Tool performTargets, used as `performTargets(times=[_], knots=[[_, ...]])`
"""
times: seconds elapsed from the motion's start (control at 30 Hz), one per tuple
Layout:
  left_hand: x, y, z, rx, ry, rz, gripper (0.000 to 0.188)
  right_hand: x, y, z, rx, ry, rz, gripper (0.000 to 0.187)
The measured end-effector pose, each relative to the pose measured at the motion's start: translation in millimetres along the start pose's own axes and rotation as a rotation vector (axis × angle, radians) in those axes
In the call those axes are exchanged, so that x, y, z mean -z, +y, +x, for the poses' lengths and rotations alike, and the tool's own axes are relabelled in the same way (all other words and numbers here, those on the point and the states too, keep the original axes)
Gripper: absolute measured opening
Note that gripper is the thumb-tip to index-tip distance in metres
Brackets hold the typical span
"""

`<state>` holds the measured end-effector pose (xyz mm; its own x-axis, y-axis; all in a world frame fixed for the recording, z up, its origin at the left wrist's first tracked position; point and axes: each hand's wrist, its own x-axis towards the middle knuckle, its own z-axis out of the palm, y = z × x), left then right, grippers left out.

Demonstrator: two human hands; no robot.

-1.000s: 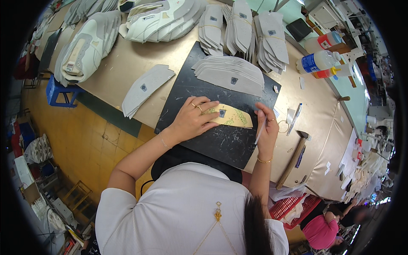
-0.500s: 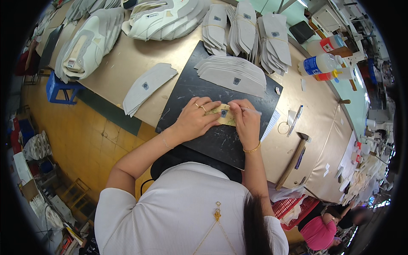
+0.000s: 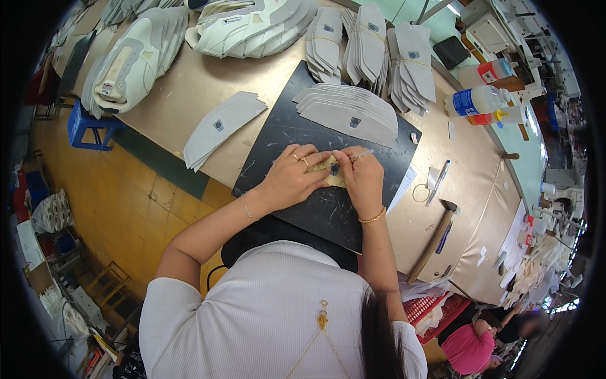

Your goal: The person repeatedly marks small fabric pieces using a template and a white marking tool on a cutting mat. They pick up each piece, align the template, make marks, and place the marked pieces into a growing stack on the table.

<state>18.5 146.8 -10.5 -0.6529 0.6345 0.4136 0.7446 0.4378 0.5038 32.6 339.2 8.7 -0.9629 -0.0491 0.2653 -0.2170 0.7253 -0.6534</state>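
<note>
My left hand (image 3: 291, 178) is closed on a small yellowish piece (image 3: 339, 182), holding it against the black board (image 3: 262, 155). A dark shield-shaped patch (image 3: 334, 169) sits on this piece. Thumb and fingers of my right hand (image 3: 365, 180) pinch together at the piece's right end, beside the patch. A thin pale stick-like thing (image 3: 366, 153) juts from the right fingers; its kind is unclear. Just beyond my hands, a fan of grey curved pieces (image 3: 334, 110) lies on the board, the front one bearing a dark patch. Another grey piece with a patch (image 3: 221, 129) lies to the left.
Banded stacks of grey pieces (image 3: 363, 44) stand at the back. Nested white shoe uppers (image 3: 136, 60) fill the far left. On the right lie a hammer (image 3: 432, 243), a pen (image 3: 439, 183) and bottles (image 3: 476, 101). A red basket (image 3: 435, 316) sits lower right; a person in pink (image 3: 467, 347) is behind it.
My right hand has shifted slightly left along the yellowish piece, its fingers closer to the patch. The pale stick-like thing has tilted upward. My left hand stays nearly where it was.
</note>
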Motion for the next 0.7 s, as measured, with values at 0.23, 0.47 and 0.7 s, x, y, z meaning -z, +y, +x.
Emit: performTargets(times=[0.23,0.47,0.7], knots=[[0.1,2.0,0.4,0.001,0.002,0.018,0.025,-0.9,-3.2,-0.9,-0.028,0.006,-0.028,0.021],[-2.5,1.5,-1.2,-0.001,-0.003,0.012,0.025,2.7,-0.3,-0.9,-0.181,-0.011,0.063,0.012],[4.4,-0.5,2.4,0.016,-0.010,-0.108,0.028,24.1,26.3,15.5,0.059,0.334,-0.031,0.020]])
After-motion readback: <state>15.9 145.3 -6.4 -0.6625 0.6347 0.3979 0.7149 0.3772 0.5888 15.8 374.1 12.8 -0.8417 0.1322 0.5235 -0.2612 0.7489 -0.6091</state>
